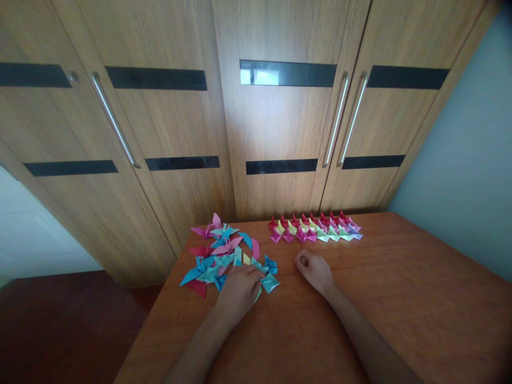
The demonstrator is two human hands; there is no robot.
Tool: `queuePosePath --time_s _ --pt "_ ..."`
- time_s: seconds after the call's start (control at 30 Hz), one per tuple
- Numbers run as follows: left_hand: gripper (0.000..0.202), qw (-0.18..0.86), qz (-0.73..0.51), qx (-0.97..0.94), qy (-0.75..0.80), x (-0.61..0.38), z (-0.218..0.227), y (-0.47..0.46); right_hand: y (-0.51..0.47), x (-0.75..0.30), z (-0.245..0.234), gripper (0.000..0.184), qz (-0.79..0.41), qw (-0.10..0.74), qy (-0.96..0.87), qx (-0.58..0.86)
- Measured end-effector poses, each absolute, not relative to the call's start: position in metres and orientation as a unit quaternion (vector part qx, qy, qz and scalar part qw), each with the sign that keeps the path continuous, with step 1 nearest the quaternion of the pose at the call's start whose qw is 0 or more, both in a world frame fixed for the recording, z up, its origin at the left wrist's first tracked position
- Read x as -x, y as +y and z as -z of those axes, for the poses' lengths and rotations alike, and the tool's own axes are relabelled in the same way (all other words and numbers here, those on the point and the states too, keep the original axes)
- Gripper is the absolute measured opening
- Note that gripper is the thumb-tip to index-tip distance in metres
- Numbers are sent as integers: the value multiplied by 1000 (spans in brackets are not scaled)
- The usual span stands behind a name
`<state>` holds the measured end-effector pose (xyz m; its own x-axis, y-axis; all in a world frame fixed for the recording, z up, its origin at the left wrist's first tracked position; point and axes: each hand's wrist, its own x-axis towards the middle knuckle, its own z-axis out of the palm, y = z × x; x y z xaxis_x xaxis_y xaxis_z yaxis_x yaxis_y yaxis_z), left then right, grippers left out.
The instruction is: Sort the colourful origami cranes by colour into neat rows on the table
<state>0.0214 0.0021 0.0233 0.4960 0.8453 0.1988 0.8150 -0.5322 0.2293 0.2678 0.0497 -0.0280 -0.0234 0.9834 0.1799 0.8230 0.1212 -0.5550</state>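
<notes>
A loose heap of folded paper pieces in blue, teal, pink and red lies at the table's far left. My left hand rests on the heap's near right edge, fingers curled down onto a teal piece. My right hand lies on the bare wood to the right, fingers curled into a loose fist with nothing visible in it. Beyond it, two tidy rows of folded paper pieces in red, yellow, pink, green and purple run along the far edge.
The wooden table stands against a wooden wardrobe with long metal handles. A pale wall is on the right. Dark red floor shows at the left, beyond the table's left edge.
</notes>
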Motion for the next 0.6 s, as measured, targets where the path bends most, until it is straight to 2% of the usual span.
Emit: queuePosePath --time_s 0.2,0.4,0.6 --pt "16 68 -193 -860 467 -21 -26 1 50 -272 30 12 -189 301 -700 619" --pt "15 100 -237 -841 476 -20 -26 0 45 -264 29 16 -310 393 -698 512" --pt "18 98 -198 -864 452 -25 -30 -8 37 -251 25 15 -354 365 -725 465"
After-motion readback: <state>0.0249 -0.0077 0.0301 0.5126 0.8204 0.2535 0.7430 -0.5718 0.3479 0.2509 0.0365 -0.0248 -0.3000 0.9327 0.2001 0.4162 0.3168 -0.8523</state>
